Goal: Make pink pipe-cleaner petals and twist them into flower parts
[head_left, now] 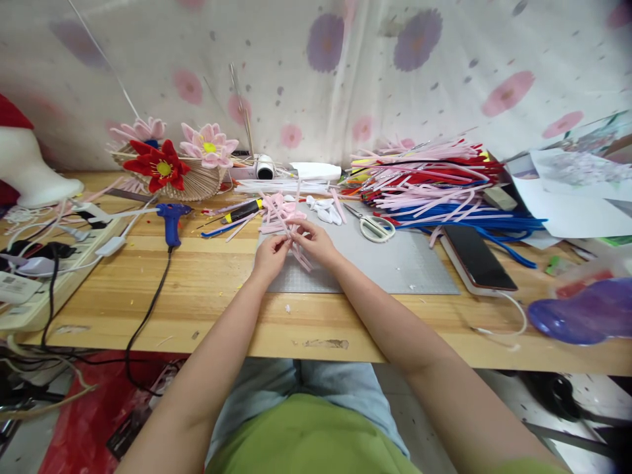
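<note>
Over the grey cutting mat (395, 263) my left hand (270, 255) and my right hand (316, 242) meet, fingers pinched together on a small bundle of pink pipe cleaners (295, 238). The pink stems stick out above and below my fingers. Just beyond my hands lie more loose pink pieces (276, 210) and some white pieces (323, 209). White-handled scissors (374, 227) rest on the mat to the right of my right hand.
A big pile of pink, red and blue pipe cleaners (434, 184) lies at the back right, a phone (476, 258) beside it. A blue glue gun (171, 220), a power strip (54, 263) and finished flowers (162, 166) occupy the left. A purple object (587, 316) sits far right.
</note>
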Motion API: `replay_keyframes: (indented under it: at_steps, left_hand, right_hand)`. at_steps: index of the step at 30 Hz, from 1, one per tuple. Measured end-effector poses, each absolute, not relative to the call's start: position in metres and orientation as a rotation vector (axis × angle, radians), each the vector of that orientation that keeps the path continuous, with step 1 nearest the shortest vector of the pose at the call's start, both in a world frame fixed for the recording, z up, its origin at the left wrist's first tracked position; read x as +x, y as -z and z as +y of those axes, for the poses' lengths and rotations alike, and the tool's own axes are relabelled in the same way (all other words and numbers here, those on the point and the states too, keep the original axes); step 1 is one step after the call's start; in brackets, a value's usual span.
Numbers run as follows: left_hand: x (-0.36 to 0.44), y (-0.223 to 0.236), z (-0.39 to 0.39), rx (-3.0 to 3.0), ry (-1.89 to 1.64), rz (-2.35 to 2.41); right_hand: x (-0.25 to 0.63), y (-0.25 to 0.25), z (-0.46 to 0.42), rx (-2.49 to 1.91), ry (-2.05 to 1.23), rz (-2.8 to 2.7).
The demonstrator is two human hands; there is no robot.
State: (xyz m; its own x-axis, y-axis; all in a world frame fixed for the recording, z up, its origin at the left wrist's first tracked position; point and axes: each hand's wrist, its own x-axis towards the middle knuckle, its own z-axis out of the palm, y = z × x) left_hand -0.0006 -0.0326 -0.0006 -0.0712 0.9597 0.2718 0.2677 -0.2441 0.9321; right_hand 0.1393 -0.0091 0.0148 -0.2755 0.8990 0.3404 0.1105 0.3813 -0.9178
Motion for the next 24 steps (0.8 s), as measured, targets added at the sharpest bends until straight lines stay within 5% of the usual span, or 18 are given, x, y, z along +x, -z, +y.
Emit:
replay_keyframes:
  at_steps: [15,24]
  left_hand:
    - [0.004,-0.024,-0.042,0.650,-0.954,0.680]
    - [0.003,-0.021,-0.042,0.693,-0.906,0.686]
  right_hand:
    - [0.152,-0.014,-0.002,-0.638,-1.712,-1.279]
    - [0.159,-0.025,-0.006,-0.639,-1.642,-1.485]
